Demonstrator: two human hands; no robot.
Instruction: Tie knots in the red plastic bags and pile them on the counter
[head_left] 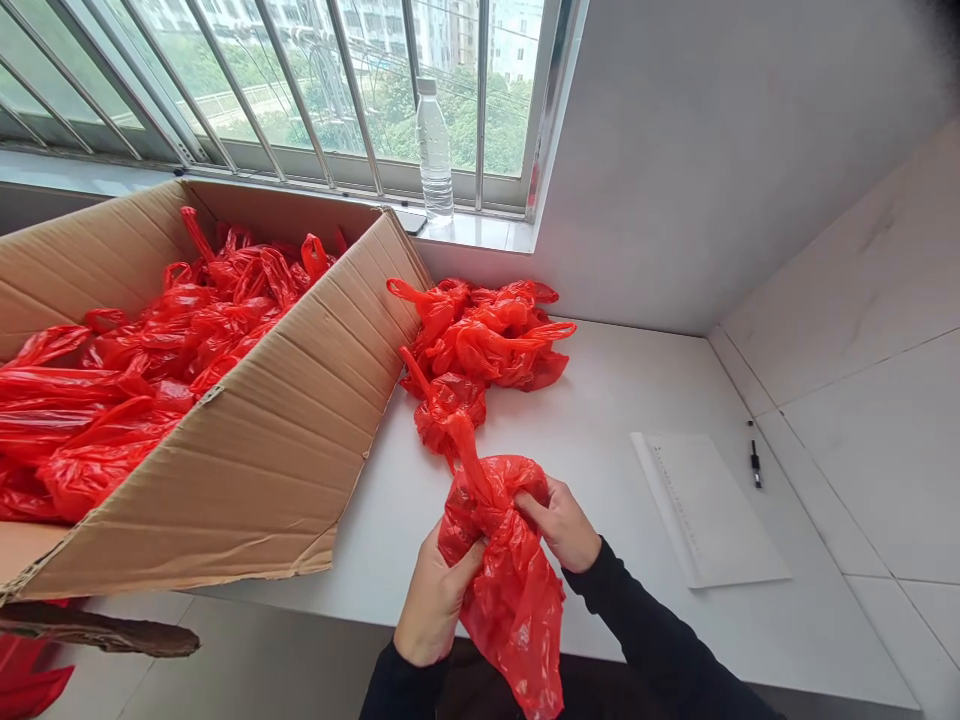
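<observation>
Between my two hands hangs a red plastic bag (517, 610), gathered and twisted near its middle, its lower end drooping past the table's front edge. My left hand (435, 595) grips it from the left, thumb pressed on the gathered part. On the other side my right hand (559, 520) pinches the bag, thumb on top and the other fingers partly hidden by plastic. Just beyond lies a small crumpled red bag (450, 410), close to the top of the held one. Behind it a pile of knotted red bags (495, 335) rests against the cardboard box.
A large open cardboard box (300, 420) full of red plastic bags (172, 340) stands at left. A water bottle (435, 155) is on the sill by the barred window. Papers (720, 510) and a black pen (755, 465) lie at right on the white table (622, 390).
</observation>
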